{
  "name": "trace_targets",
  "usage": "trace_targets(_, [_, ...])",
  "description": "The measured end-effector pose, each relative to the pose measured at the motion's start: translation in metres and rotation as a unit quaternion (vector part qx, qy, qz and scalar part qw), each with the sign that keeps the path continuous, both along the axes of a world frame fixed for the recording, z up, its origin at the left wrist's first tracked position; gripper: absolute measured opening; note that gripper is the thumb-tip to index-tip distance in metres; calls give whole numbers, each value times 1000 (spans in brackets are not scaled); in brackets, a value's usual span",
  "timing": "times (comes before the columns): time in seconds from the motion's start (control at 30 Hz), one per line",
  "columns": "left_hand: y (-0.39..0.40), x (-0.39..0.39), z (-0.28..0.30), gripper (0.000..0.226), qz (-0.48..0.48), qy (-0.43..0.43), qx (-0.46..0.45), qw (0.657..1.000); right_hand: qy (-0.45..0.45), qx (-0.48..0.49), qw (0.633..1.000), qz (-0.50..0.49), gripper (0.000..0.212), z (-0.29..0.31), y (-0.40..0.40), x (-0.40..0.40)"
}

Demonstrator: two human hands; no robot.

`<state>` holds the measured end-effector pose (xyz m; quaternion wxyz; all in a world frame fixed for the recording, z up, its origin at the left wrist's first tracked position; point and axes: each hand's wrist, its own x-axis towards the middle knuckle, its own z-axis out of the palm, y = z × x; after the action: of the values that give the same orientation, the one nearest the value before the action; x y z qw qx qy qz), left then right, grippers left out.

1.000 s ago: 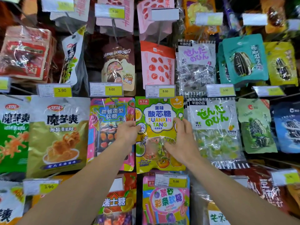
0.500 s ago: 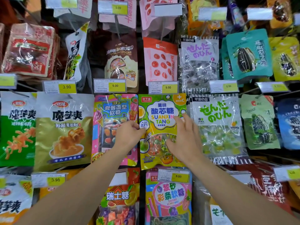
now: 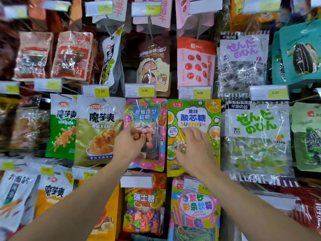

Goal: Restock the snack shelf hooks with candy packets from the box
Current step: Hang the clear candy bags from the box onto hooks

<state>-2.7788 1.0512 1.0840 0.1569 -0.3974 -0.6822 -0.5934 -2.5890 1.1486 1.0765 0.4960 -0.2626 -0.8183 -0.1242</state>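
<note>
Shelf wall of hooks, both hands at the middle row.
Green packet [image 3: 193, 119] hangs under the 5.00 tag [image 3: 199, 93]; light, soft, slick film, so pinch the top seal. Right hand [image 3: 194, 150] loosely curled against it, left hand [image 3: 129, 145] curled, both holding nothing.

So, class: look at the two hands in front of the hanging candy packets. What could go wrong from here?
1. The left hand is over the pink gummy packet, the right hand over the green SUANXIN packet; a tug might pull either off its hook.
2. The packets hang edge to edge, so a nudge could swing one into its neighbour.
3. The price tag sits just above; a rising hand may knock it.
</note>
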Motion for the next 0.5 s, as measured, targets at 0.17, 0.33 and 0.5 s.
trace_targets(0.17, [-18, -26, -6, 60, 57, -6, -62, 996, -37, -7, 999, 17, 60, 1, -11, -25])
trace_targets(0.33, [-19, -50, -4, 58, 8, -70, -67, 995, -31, -8, 999, 27, 62, 2, -24, -49])
trace_targets(0.5, [-5, -65, 3, 53, -31, -77, -72, 994, -4, -26, 1000, 5, 59, 1, -34, -60])
